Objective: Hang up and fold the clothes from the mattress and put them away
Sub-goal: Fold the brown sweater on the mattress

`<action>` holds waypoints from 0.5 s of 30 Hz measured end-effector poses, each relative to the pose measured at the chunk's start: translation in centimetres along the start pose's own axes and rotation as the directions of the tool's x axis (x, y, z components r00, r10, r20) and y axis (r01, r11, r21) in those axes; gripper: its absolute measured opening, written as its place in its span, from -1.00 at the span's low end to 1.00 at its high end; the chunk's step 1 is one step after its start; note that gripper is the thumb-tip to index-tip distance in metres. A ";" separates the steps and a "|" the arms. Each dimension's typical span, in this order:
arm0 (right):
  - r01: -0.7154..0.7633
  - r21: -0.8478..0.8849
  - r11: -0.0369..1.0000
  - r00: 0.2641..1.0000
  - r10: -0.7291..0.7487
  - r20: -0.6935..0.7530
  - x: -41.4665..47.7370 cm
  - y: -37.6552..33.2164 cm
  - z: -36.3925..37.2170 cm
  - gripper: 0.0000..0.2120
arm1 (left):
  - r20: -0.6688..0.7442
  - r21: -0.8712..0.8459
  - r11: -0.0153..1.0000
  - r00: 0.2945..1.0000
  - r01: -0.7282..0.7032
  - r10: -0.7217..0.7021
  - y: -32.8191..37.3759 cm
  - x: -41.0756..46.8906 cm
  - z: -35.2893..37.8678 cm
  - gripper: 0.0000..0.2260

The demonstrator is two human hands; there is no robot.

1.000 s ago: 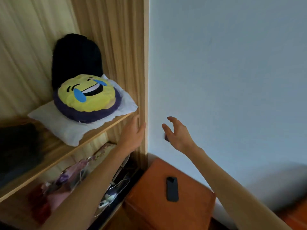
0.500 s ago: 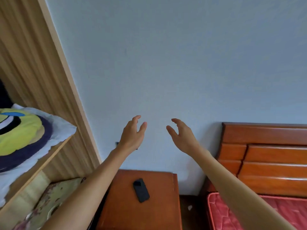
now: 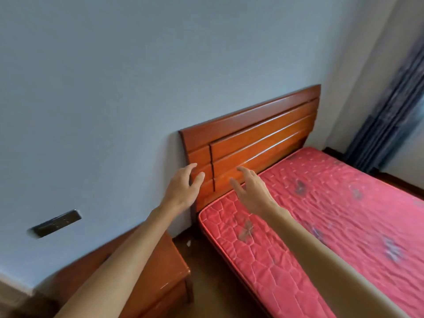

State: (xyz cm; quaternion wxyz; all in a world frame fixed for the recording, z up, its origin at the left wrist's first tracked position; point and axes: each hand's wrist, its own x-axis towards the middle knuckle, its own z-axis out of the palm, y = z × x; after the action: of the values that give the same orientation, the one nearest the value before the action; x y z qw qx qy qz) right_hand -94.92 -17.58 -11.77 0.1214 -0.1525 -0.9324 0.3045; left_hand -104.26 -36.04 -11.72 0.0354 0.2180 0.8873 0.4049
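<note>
Your left hand (image 3: 183,189) is up in front of the left end of the wooden headboard (image 3: 252,138), fingers loosely spread, holding nothing. Your right hand (image 3: 252,191) hovers just beside it over the head end of the red quilted mattress (image 3: 332,214), fingers apart too and empty. The mattress runs along the right, with a wooden nightstand (image 3: 160,283) near left

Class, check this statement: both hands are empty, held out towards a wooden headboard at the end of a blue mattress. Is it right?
One detail is wrong: the mattress is red, not blue, as the head view shows. The rest stands: the left hand and right hand are empty, held out towards the wooden headboard.
</note>
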 end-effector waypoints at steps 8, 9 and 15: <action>-0.218 -0.078 0.973 0.966 0.204 -0.160 -11.2 11.1 -10.6 -0.40 | 0.276 0.025 0.979 0.943 -0.202 0.187 9.9 -3.1 12.0 -0.48; -0.244 -0.078 0.967 0.957 0.227 -0.182 -12.8 12.6 -11.9 -0.40 | 0.302 0.028 0.975 0.931 -0.222 0.203 11.3 -3.9 13.6 -0.47; -0.385 -0.078 0.920 0.893 0.350 -0.282 -24.6 22.0 -19.3 -0.40 | 0.429 0.024 0.944 0.856 -0.330 0.289 20.4 -10.7 23.9 -0.47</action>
State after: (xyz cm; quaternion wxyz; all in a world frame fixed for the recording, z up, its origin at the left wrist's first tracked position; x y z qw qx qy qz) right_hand -61.43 0.77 -13.16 0.1738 -0.3728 -0.8802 0.2368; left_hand -81.53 -11.92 -13.97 0.1492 0.4411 0.8305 0.3056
